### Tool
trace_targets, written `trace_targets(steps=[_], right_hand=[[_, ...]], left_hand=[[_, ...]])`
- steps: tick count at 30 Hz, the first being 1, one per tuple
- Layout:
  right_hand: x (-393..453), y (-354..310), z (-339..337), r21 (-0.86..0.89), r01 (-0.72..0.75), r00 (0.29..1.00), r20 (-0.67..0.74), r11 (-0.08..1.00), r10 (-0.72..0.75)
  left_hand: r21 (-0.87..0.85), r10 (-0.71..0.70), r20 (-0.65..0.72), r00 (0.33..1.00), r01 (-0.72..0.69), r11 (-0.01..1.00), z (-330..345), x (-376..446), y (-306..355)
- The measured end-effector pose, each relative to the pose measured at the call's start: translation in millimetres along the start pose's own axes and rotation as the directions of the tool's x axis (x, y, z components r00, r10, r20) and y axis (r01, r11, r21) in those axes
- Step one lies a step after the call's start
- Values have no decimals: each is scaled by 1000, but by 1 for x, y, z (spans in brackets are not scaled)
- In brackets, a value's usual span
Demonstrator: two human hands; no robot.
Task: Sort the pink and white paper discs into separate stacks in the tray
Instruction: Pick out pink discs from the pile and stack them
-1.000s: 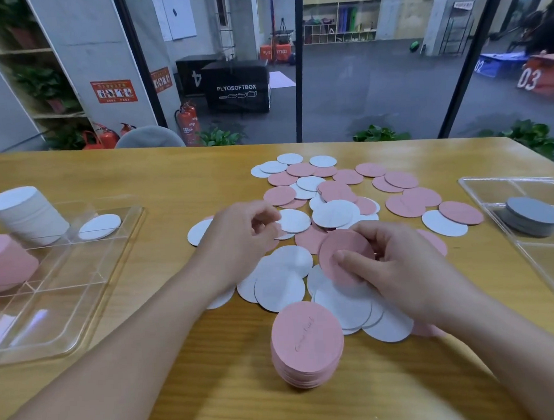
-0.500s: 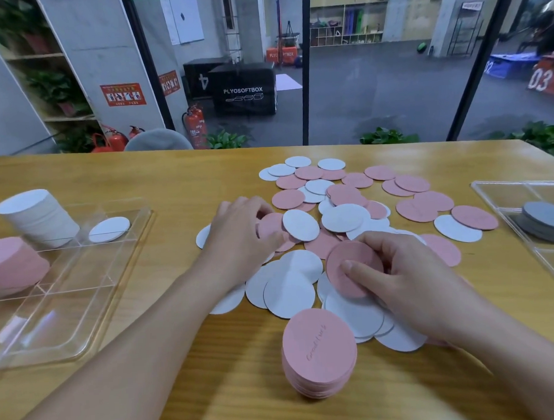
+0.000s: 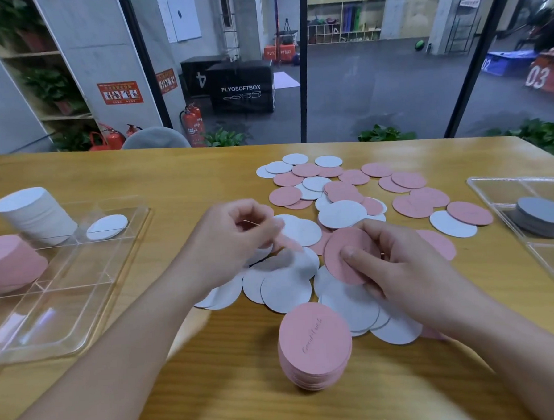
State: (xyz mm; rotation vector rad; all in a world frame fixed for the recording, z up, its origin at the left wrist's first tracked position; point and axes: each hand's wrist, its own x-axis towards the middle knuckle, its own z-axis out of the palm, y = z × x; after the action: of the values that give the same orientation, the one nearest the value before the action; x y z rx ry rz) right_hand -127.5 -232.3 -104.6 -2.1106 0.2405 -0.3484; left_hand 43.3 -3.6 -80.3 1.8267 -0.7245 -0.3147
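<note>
1. Our right hand held a pink disc in a narrow grip; our left hand pinched a blurred one.
2. Loose discs littered the tabletop; the tray lay left.
3. Risk, we judged: a sleeve toppling the near pink stack, faintly scripted, unreadable.
4. Beyond: "PLYOSOFTBOX" box.

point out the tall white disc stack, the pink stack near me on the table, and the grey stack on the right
tall white disc stack (image 3: 35, 216), head view, on its side wall, in the left tray.
pink stack near the person (image 3: 314, 339), head view, on its top disc.
grey stack (image 3: 542, 216), head view, on its top disc, in the right tray.
</note>
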Motion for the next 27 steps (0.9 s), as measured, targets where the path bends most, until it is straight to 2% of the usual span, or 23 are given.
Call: trace_targets(steps=[4, 10, 14, 18, 20, 22, 23, 25, 27], right_hand=[[0, -1, 0, 36, -7, 1000, 0, 999, 7], [0, 6, 1, -24, 35, 999, -23, 999, -36], [-1, 2, 4, -34, 70, 997, 42, 997, -68], [-2, 2, 6, -145, 149, 988, 52, 978, -143], [-2, 3, 6, -168, 133, 991, 24, 977, -131], [-2, 3, 6, -170, 119, 993, 7, 978, -119], [-2, 3, 6, -168, 117, 993, 5, 979, -117], [-2, 2, 7, -178, 118, 993, 10, 977, -118], [-2, 0, 8, -192, 123, 992, 16, 974, -122]], left_hand=[[-11, 28, 120, 992, -27, 1000, 11, -6, -1], [-139, 91, 145, 985, -71, 988, 23, -7, 4], [-215, 108, 179, 978, -68, 974, 33, -11, 7], [-227, 89, 197, 976, -43, 973, 31, -11, 7], [-115, 62, 83, 995, -52, 992, 23, -4, 2], [170, 79, -88, 993, -63, 983, 10, 14, -11], [341, 106, -141, 984, -53, 939, 3, 26, -17], [573, 89, -154, 984, 16, 819, -10, 50, -31], [661, 7, -125, 992, 79, 746, -18, 69, -42]])
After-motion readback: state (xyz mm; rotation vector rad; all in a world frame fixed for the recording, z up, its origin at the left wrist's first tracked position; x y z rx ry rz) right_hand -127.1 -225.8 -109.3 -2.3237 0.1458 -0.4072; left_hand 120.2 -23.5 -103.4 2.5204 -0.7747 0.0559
